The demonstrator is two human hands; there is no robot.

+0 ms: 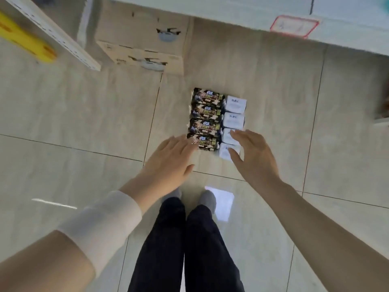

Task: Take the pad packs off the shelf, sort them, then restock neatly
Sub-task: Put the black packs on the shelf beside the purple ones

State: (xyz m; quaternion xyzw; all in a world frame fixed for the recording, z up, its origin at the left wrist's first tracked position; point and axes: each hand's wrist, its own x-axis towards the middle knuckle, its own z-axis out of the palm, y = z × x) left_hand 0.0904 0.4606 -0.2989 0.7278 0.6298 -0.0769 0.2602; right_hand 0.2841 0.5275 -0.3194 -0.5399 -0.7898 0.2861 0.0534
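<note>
On the tiled floor lie two columns of pad packs side by side: several dark printed packs on the left and several white packs on the right. My left hand reaches down with straight fingers, its tips at the left end of the nearest dark pack. My right hand is spread over the right side of the two nearest white packs, fingers loosely extended; whether it touches them is unclear. Neither hand grips anything.
Two stacked cardboard boxes stand on the floor beyond the packs. A white shelf edge with a red-framed label runs along the top. A white shelf upright and a yellow object are at the upper left. My legs are below.
</note>
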